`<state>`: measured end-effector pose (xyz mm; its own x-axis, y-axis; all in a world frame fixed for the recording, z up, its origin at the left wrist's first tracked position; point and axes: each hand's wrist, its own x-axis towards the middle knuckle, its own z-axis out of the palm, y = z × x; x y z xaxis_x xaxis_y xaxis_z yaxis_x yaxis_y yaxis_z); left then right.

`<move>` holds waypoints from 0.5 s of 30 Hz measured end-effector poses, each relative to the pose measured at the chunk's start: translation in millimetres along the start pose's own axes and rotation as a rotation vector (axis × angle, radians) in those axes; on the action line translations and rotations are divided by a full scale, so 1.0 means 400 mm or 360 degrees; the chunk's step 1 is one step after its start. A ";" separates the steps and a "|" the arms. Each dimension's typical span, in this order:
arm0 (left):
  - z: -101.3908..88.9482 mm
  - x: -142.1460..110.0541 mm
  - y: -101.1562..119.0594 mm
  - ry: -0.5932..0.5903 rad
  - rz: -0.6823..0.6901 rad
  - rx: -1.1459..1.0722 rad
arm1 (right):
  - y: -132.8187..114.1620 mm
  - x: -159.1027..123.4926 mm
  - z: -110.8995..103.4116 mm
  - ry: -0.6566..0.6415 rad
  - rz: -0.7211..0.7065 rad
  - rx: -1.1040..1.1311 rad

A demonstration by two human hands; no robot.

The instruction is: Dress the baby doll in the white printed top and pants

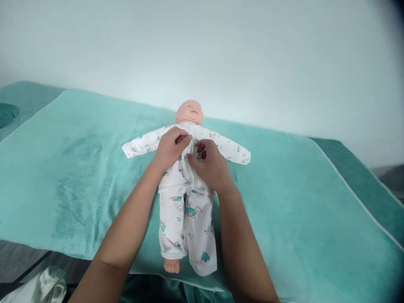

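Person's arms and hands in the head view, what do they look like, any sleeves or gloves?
Both the left forearm and right forearm show no sleeve, watch or bracelet. The left hand and right hand are ungloved. Some fingers are partly hidden, so rings can't be ruled out.

The table [334,155], draped dark green, bears a lighter towel [284,202] and, atop that, a clothed doll [176,181].
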<state>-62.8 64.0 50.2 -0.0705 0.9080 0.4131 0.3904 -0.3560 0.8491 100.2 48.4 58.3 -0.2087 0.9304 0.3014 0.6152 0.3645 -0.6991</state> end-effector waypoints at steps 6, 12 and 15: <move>-0.018 0.006 0.002 -0.0187 -0.0035 -0.0018 | -0.017 0.014 0.011 0.0031 0.0070 -0.0255; -0.030 0.000 0.004 -0.0230 -0.0150 -0.0131 | 0.018 0.028 0.015 0.0169 0.0000 0.0129; -0.018 -0.004 0.014 -0.0153 -0.0262 -0.0267 | 0.040 0.022 0.015 0.0173 0.0161 0.0619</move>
<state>-67.2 59.0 56.6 -0.0299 0.9707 0.2383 0.2227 -0.2260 0.9483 103.4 62.6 45.9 -0.0680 0.9602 0.2708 0.2911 0.2787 -0.9152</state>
